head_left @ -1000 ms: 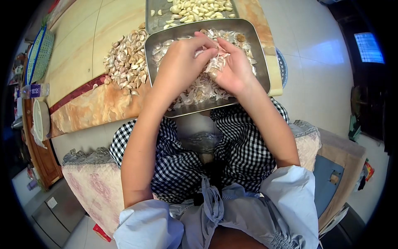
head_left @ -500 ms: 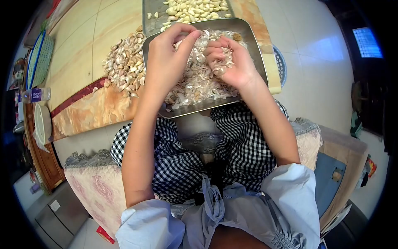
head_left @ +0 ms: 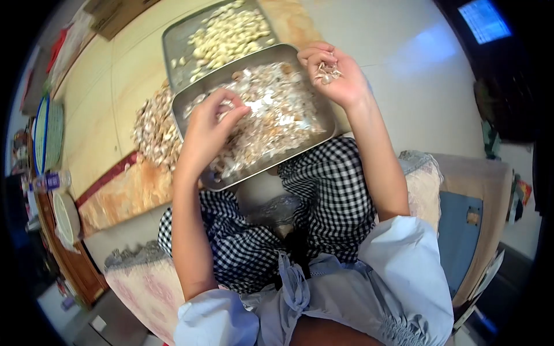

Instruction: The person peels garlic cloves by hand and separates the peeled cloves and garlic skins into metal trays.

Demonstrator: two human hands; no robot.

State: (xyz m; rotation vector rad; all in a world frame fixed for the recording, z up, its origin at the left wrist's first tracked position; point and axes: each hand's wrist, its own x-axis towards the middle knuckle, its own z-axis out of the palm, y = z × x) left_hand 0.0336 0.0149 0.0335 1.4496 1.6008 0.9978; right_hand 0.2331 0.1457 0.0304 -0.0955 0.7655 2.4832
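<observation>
A metal tray (head_left: pixel 257 173) full of papery garlic skins (head_left: pixel 277 106) rests over my lap and against the table edge. My left hand (head_left: pixel 210 124) hovers above the tray's left part, thumb and fingers curled together; whatever is between them is hidden. Beyond the tray's right rim, my right hand (head_left: pixel 340 75) is turned palm up with its fingers curled in, and a small clump of garlic skins (head_left: pixel 328 73) lies in it. Behind stands a second tray (head_left: pixel 173 43) with peeled garlic cloves (head_left: pixel 228 34).
A heap of unpeeled garlic cloves (head_left: pixel 154 130) lies on the marble-patterned table (head_left: pixel 98 98) left of the trays. Farther left are a plastic bottle (head_left: pixel 55 181), a pale basin (head_left: pixel 66 216) and a green basket (head_left: pixel 49 135). A cardboard box (head_left: pixel 115 14) sits at the back.
My hands have moved apart: the right one outward past the tray's right rim, the left one lower over the skins. Fewer skins lie in my right palm. The whole view has shifted and turned.
</observation>
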